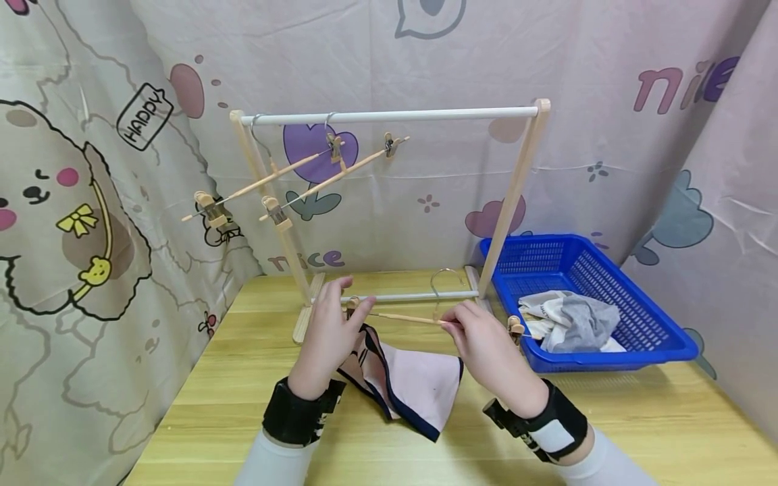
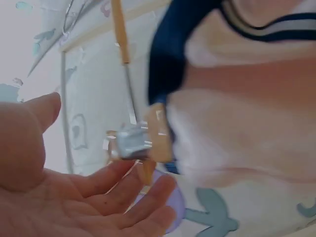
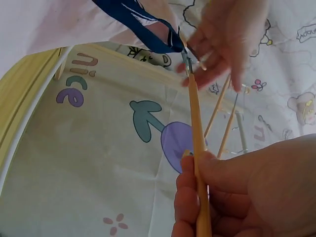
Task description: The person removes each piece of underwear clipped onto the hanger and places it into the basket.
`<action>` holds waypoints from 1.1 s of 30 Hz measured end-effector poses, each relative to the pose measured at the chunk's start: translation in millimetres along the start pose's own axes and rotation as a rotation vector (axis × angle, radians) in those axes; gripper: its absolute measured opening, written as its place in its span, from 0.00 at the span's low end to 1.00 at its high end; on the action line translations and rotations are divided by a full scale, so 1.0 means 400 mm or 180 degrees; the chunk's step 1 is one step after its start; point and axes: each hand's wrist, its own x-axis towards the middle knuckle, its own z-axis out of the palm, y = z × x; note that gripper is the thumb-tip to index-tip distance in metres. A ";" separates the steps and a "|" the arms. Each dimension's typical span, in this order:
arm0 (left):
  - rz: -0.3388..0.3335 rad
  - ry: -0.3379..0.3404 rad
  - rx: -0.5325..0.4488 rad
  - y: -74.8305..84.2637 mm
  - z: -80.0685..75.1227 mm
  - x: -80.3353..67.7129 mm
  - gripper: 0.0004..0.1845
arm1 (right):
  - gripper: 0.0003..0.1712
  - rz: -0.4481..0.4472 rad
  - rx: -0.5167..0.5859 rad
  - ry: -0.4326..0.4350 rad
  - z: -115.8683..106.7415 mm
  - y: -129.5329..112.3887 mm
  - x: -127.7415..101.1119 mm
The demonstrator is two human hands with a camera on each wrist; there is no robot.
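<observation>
My right hand point(image 1: 489, 351) pinches the wooden bar of a clip hanger point(image 1: 406, 318) between thumb and fingers, above the table. From the clip point(image 2: 159, 136) at the hanger's left end hangs a pale pink garment point(image 1: 425, 378) with navy trim, its lower part near the tabletop. My left hand point(image 1: 328, 331) is beside that clip, fingers extended and thumb apart; in the left wrist view the fingertips lie by the clip, and whether they touch it is unclear. The hanger's other clip point(image 1: 515, 327) grips no cloth and shows just past my right hand.
A wooden rack with a white top rail point(image 1: 419, 116) stands behind the hands. Two clip hangers point(image 1: 267, 179) without garments hang at its left. To the right, a blue basket point(image 1: 650, 304) holds crumpled grey and white cloth point(image 1: 583, 320). Printed curtains point(image 1: 389, 61) surround the wooden table point(image 1: 206, 418).
</observation>
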 end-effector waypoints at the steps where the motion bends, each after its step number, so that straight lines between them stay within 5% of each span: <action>1: -0.0054 -0.0070 -0.0023 -0.006 0.001 0.005 0.34 | 0.02 0.0020 -0.0010 -0.0013 -0.001 0.002 0.000; 8: -0.0250 -0.0466 0.0006 -0.028 0.012 0.026 0.28 | 0.02 0.0127 -0.0064 -0.0068 -0.006 0.011 0.003; 20: -0.0184 -0.0265 -0.0666 -0.048 0.018 0.043 0.17 | 0.01 0.0088 -0.0047 -0.0127 -0.017 0.014 0.004; 33: -0.0168 -0.0397 -0.0897 -0.041 0.017 0.047 0.14 | 0.02 0.0044 -0.0402 -0.0709 -0.021 0.018 -0.005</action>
